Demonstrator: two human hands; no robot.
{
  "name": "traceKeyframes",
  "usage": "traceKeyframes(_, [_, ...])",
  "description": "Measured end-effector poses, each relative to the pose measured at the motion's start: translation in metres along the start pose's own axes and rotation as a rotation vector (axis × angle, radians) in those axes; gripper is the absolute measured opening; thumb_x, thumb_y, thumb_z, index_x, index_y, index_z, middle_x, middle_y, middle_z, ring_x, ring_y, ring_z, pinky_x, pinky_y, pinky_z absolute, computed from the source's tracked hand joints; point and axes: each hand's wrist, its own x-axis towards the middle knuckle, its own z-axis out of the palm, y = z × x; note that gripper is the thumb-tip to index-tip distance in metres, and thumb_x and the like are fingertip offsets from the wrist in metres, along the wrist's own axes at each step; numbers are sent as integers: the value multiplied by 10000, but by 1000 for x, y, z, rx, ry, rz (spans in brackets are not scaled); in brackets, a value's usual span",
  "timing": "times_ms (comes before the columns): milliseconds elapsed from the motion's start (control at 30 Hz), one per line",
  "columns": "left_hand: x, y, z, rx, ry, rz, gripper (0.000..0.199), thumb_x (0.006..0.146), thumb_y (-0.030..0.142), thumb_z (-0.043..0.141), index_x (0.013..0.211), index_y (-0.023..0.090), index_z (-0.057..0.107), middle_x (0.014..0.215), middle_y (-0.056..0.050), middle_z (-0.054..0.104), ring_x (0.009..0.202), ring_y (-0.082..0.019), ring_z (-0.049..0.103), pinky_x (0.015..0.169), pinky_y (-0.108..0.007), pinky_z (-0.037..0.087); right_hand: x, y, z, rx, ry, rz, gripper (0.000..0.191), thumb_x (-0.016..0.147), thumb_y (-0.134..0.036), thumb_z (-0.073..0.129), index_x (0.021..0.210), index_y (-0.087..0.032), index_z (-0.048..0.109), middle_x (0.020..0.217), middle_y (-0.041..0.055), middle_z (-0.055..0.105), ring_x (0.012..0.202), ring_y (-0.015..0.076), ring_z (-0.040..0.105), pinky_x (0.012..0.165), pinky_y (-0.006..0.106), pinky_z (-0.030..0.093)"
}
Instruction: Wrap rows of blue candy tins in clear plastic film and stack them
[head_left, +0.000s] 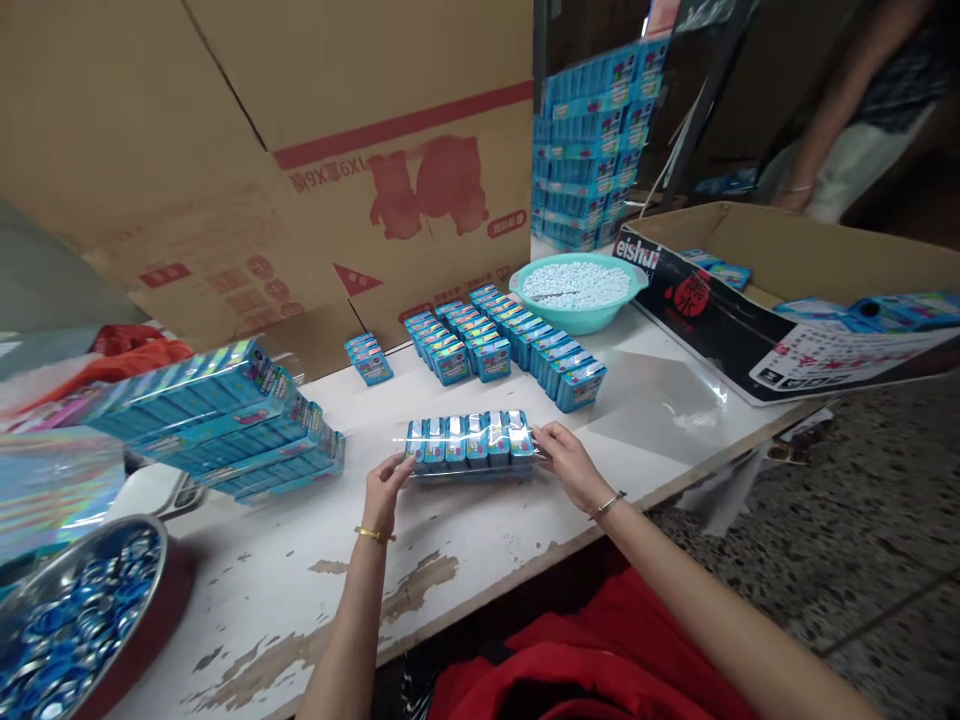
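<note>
A row of several small blue boxes in a clear plastic wrapper, a wrapped pack (469, 447), lies on the white table in front of me. My left hand (386, 492) is closed on its left end, thumb and fingers pinching the clear film. At the opposite end, my right hand (571, 468) pinches the wrapper between thumb and fingers. Just behind the pack stand rows of loose small blue boxes (491, 357). To the left, wrapped packs (240, 425) are stacked on one another.
A turquoise basin (600, 318) of small white pieces stands behind, near a tall pile of blue packs (592, 150). An open carton (697, 310) is on the right; a metal bowl (169, 590) of blue-and-silver pieces is front left. A big cardboard box (300, 90) backs the table. Another person's arm (847, 100) shows upper right.
</note>
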Motion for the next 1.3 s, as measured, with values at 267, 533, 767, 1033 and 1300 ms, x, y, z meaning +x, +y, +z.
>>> traceKeyframes(267, [5, 13, -10, 95, -44, -43, 625, 564, 653, 736, 917, 137, 727, 894, -91, 694, 864, -216, 587, 750, -284, 445, 4, -5, 4, -25, 1, -5, 615, 553, -727, 715, 683, -198, 430, 736, -12, 524, 719, 139, 512, 635, 248, 423])
traceKeyframes(533, [16, 25, 2, 146, 188, 32, 572, 472, 705, 707, 609, 156, 622, 606, -22, 572, 619, -143, 474, 608, -264, 364, 8, -11, 6, -219, 26, -83, 671, 481, -818, 669, 551, -184, 460, 557, -16, 431, 565, 119, 380, 532, 270, 281])
traceKeyframes(767, [13, 33, 8, 40, 210, 70, 437, 449, 563, 734, 468, 189, 509, 463, 22, 456, 518, -120, 397, 550, -273, 319, 16, -4, -1, -191, -83, -73, 589, 537, -722, 734, 563, -187, 488, 564, -8, 432, 566, 131, 356, 560, 291, 277])
traceKeyframes(1033, [-24, 108, -30, -39, 155, 177, 358, 546, 466, 733, 518, 173, 530, 521, 17, 465, 538, -103, 382, 560, -266, 306, -3, -87, 39, -350, -263, -169, 562, 601, -700, 708, 523, -185, 498, 569, 7, 436, 569, 129, 366, 552, 286, 321])
traceKeyframes(1300, [-24, 280, -139, 129, 360, 536, 339, 644, 361, 737, 538, 159, 487, 539, 15, 431, 516, -86, 361, 533, -249, 271, -13, -207, 197, -247, -591, -462, 438, 720, -517, 732, 551, -179, 511, 599, 17, 455, 572, 110, 403, 496, 254, 339])
